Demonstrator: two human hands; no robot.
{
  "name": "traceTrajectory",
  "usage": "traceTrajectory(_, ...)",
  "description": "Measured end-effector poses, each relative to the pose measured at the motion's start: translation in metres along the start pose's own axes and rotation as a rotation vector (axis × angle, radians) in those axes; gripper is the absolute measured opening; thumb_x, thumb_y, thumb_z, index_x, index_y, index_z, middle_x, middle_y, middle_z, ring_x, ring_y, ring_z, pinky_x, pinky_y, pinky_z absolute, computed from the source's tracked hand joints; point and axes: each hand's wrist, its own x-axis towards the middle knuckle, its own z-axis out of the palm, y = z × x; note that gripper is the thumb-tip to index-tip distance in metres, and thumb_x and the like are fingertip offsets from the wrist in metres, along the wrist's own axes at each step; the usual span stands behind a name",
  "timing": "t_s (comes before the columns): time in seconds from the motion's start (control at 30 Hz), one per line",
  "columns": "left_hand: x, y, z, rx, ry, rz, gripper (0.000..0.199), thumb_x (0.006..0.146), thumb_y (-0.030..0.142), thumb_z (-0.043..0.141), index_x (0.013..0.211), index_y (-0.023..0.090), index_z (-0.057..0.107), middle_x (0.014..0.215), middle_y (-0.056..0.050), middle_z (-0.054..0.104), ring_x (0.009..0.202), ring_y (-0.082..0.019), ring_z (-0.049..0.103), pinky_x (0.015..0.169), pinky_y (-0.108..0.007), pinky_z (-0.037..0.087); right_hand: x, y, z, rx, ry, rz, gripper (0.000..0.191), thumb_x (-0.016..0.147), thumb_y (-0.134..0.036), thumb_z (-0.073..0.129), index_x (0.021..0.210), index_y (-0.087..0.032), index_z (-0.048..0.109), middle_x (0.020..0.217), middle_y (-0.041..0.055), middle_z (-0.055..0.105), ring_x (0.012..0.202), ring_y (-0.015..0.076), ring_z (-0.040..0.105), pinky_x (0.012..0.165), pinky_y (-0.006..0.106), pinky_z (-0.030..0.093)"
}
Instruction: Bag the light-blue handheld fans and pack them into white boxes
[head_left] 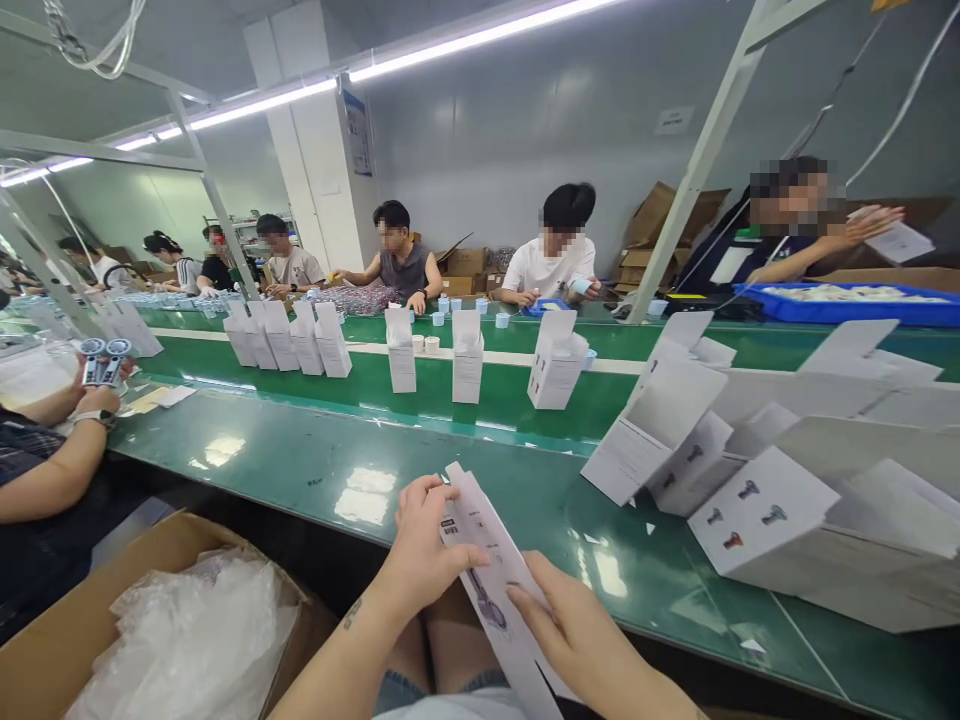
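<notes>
A flattened white carton (491, 560), printed with pictures and small text, is held at a slant over my lap, near the table's front edge. My left hand (431, 535) grips its upper left side, thumb across the printed face. On the carton's right side, lower down, my right hand (559, 610) is closed with the thumb on the front. The fingers behind the carton are hidden. To the right stand opened white boxes (765, 510) with raised flaps, clustered on the green table (300, 450).
Opened boxes (466, 370) stand in a row along the green conveyor. At lower left is a cardboard box (45, 650) of clear plastic bags (195, 630). A co-worker's hands at left hold two small devices (105, 362). Other people sit across, near a blue tray (847, 305).
</notes>
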Motion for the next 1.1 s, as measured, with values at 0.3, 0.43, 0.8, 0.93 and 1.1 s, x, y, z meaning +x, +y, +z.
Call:
traceTrajectory(0.3,-0.004,-0.001,-0.022,-0.069,-0.049,-0.088,0.025,0.062,0.028,0.081,0.081,0.022,0.066,0.104,-0.005,0.051,0.110,-0.026,0.046,0.105,-0.040,0.034,0.002,-0.003,0.013,-0.179,-0.065,-0.017,0.025,0.100,-0.036,0.024,0.085,-0.025,0.040,0.076,0.0045,0.062,0.063,0.0220,0.059,0.057,0.032,0.038)
traceTrajectory(0.43,-0.008,-0.001,-0.038,0.013,-0.148,-0.123,0.034,0.056,0.033,0.086,0.084,0.023,0.071,0.100,-0.005,0.054,0.109,-0.027,0.044,0.103,-0.040,0.036,-0.001,-0.008,0.013,-0.124,-0.164,0.011,0.022,0.099,-0.032,0.028,0.095,-0.022,0.047,0.084,0.0072,0.066,0.071,0.0229,0.063,0.064,0.033,0.044)
traceTrajectory(0.8,-0.037,0.017,-0.064,0.041,-0.315,0.147,0.020,0.069,0.014,0.074,0.069,0.033,0.077,0.079,-0.005,0.072,0.140,-0.035,0.037,0.116,-0.062,0.017,0.032,0.002,0.019,0.699,-0.710,-0.206,0.136,0.054,-0.065,0.084,0.155,-0.018,0.006,0.158,0.0197,0.021,0.149,0.0363,0.017,0.120,0.048,0.013)
traceTrajectory(0.93,-0.050,0.040,-0.081,-0.006,-0.284,0.313,0.021,0.070,0.014,0.074,0.062,0.033,0.072,0.073,-0.002,0.073,0.141,-0.033,0.040,0.119,-0.061,0.008,0.053,0.004,0.046,0.764,-0.669,-0.278,0.160,0.032,-0.076,0.085,0.156,-0.018,0.001,0.159,0.0200,0.017,0.148,0.0397,0.015,0.119,0.051,0.010)
traceTrajectory(1.1,-0.039,0.043,-0.117,-0.196,-0.213,0.336,0.016,0.071,0.031,0.080,0.087,0.031,0.077,0.131,-0.009,0.065,0.135,-0.035,0.048,0.110,-0.055,0.036,0.059,-0.004,0.030,0.780,-0.461,-0.249,0.123,0.052,-0.073,0.080,0.150,-0.020,0.027,0.141,0.0171,0.046,0.128,0.0361,0.047,0.109,0.050,0.035)
